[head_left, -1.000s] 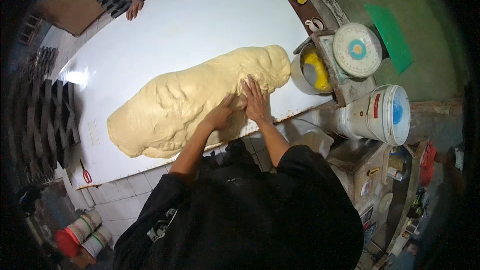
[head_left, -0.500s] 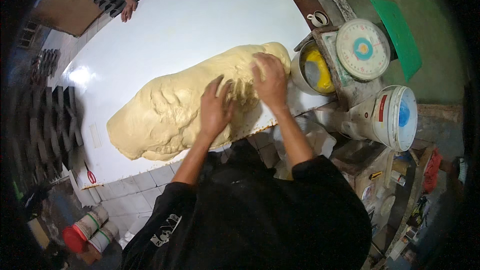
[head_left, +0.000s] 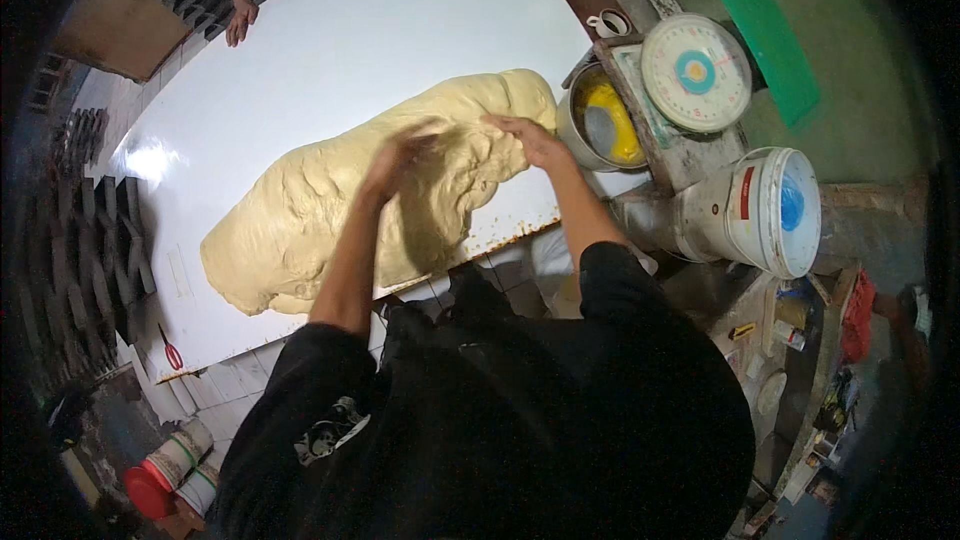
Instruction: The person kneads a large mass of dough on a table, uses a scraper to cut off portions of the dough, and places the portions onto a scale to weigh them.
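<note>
Dough (head_left: 300, 205), pale yellow and in one long, lumpy mass, lies slantwise along the near side of the white tabletop (head_left: 430, 15), its right end close beside a metal pot (head_left: 574, 137) with a yellow substance (head_left: 622, 135) inside. Its surface is smooth toward the far side and creased and uneven between the person's hands. The left hand (head_left: 398, 158) is over the middle of the mass, fingers pointing rightward; it is blurred, so I cannot tell how far it is open or whether it grips any dough. The right hand (head_left: 538, 144) is at the right part, loosely open, fingers stretched leftward toward the other hand, with nothing visibly held in it; whether the fingertips press into the dough cannot be told.

Beyond the pot stands a round-dialled scale (head_left: 695, 72), with a white bucket (head_left: 748, 215) nearer the person and a small cup (head_left: 607, 24) farther off. Scissors (head_left: 172, 354) with red handles lie at the near left corner. Another person's hand (head_left: 242, 20) rests at the far left edge.
</note>
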`<state>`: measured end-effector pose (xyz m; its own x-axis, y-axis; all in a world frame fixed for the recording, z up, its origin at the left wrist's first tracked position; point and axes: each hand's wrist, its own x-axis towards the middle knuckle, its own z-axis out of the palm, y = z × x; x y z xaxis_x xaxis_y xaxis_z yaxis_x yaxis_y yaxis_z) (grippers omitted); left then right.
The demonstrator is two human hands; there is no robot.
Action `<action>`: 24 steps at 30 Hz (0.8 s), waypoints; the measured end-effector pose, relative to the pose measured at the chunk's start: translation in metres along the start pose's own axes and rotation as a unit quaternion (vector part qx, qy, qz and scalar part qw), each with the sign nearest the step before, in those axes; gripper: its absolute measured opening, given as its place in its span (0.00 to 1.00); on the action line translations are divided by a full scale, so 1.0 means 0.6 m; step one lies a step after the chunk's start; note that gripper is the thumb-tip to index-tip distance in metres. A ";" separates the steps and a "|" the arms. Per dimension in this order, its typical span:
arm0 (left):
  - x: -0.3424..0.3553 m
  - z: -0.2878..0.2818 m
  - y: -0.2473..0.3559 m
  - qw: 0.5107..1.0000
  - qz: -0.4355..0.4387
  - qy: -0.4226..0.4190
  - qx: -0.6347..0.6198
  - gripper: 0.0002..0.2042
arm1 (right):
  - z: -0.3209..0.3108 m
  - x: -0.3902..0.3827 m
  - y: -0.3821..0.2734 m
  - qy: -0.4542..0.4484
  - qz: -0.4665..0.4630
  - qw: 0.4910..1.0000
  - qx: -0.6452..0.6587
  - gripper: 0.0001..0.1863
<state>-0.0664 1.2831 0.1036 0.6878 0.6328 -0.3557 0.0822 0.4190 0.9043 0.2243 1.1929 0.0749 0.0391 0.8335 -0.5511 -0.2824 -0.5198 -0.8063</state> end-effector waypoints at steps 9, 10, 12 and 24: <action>-0.273 0.135 -0.051 0.747 0.099 0.089 0.651 0.38 | 0.122 -0.190 0.046 0.083 -0.209 0.722 -0.654 0.41; -0.279 0.136 -0.074 0.749 0.097 0.087 0.650 0.38 | 0.121 -0.188 0.084 0.035 -0.193 0.724 -0.661 0.43; -0.257 0.119 -0.140 0.640 0.096 0.086 0.758 0.42 | 0.109 -0.155 0.143 0.042 -0.244 0.714 -0.654 0.44; -0.182 0.121 -0.096 0.744 -0.067 0.028 0.664 0.20 | 0.127 -0.135 0.098 0.043 -0.275 0.782 -0.558 0.22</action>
<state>-0.0938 1.1425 0.1074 0.5815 0.6852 -0.4386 0.8130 -0.5090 0.2827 0.1312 1.1091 0.0885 -0.0603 0.9977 -0.0294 0.8098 0.0317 -0.5859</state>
